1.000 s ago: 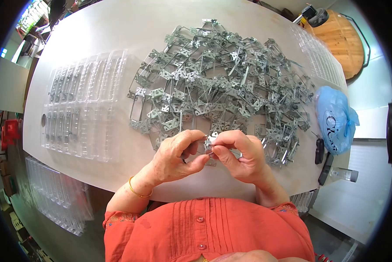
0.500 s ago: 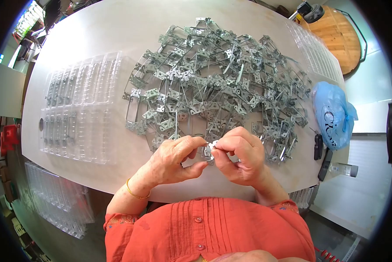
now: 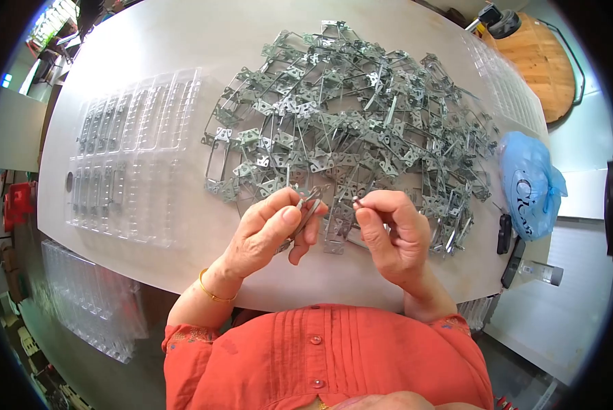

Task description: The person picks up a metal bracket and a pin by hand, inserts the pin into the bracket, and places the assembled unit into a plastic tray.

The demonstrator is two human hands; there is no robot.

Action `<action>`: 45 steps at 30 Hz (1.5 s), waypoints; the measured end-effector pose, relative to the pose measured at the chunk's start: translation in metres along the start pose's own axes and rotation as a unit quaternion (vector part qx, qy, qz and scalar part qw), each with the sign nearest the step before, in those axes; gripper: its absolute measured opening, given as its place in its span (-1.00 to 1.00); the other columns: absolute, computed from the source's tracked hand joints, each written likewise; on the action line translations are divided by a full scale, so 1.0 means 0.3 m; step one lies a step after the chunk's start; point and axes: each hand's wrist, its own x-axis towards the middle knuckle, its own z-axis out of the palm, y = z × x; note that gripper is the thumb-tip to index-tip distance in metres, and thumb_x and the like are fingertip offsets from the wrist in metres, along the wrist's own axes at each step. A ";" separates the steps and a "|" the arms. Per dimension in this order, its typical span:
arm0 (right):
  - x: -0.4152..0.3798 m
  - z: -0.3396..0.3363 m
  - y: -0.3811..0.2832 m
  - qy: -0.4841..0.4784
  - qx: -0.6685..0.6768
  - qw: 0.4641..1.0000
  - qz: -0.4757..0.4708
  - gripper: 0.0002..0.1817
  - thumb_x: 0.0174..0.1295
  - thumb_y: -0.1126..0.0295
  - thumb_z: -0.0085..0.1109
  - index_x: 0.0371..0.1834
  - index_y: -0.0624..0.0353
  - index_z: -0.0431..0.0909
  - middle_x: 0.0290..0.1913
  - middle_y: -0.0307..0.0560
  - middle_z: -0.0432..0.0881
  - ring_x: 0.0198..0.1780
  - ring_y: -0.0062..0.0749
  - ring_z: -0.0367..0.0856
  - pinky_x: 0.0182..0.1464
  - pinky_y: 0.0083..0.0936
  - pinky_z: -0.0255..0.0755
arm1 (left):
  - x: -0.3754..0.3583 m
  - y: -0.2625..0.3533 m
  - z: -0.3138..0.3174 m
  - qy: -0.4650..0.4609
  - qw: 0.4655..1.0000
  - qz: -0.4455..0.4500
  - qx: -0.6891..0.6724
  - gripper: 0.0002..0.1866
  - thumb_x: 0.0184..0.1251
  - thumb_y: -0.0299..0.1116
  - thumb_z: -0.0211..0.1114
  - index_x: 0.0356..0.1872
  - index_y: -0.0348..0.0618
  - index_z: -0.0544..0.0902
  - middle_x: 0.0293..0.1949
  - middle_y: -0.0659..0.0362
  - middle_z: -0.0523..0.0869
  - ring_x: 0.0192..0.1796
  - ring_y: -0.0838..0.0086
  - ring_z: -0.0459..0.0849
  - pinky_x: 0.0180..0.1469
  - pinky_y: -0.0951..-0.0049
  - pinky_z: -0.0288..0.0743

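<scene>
My left hand (image 3: 267, 229) is closed on a thin metal bracket (image 3: 310, 203), which pokes up between thumb and fingers; part of it is hidden by the hand. A short distance to the right, my right hand (image 3: 394, 236) pinches a tiny piece (image 3: 356, 200) between thumb and forefinger, too small to name. Just beyond both hands spreads a big tangled pile of metal brackets (image 3: 333, 123), plates joined by thin rods. The hands are apart from each other, above the near side of the pile.
Clear plastic trays (image 3: 159, 178) lie on the left of the table (image 3: 142, 41), some slots holding metal pieces. At the right are a blue plastic bag (image 3: 530, 184), a black object (image 3: 504, 234) and a clear bottle (image 3: 542, 273). More clear trays (image 3: 91, 294) are stacked below the left edge.
My hands have drawn apart from where they met over a small white and metal piece. The left now grips a bracket and the right a tiny piece. The view has shifted slightly.
</scene>
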 end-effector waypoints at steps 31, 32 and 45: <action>0.011 -0.002 -0.033 -0.073 0.067 0.982 0.158 -0.81 0.51 0.54 0.15 0.13 0.22 0.52 -0.41 -0.21 0.66 -0.46 -0.65 0.61 -0.40 -0.58 0.49 | 0.004 -0.011 0.016 -0.013 0.962 0.065 0.264 -0.57 0.55 -0.15 0.27 0.20 -0.29 0.57 -0.46 0.27 0.64 -0.46 0.68 0.52 -0.38 0.60 0.38; 0.010 -0.011 -0.031 -0.067 0.062 0.983 0.158 -0.81 0.51 0.54 0.15 0.13 0.22 0.52 -0.41 -0.21 0.66 -0.46 -0.65 0.61 -0.40 -0.58 0.49 | 0.004 -0.009 0.014 -0.008 0.957 0.061 0.284 -0.56 0.53 -0.14 0.28 0.19 -0.29 0.58 -0.47 0.26 0.64 -0.46 0.68 0.53 -0.38 0.59 0.38; 0.021 -0.067 -0.031 -0.207 0.338 0.871 0.290 -0.81 0.63 0.28 0.02 0.04 0.18 0.44 -0.43 -0.12 0.70 -0.52 -0.54 0.68 -0.49 -0.63 0.50 | -0.001 0.030 0.011 -0.127 0.942 0.032 0.309 -0.57 0.31 -0.19 0.39 0.13 -0.19 0.67 -0.51 0.25 0.60 -0.50 0.58 0.52 -0.42 0.48 0.40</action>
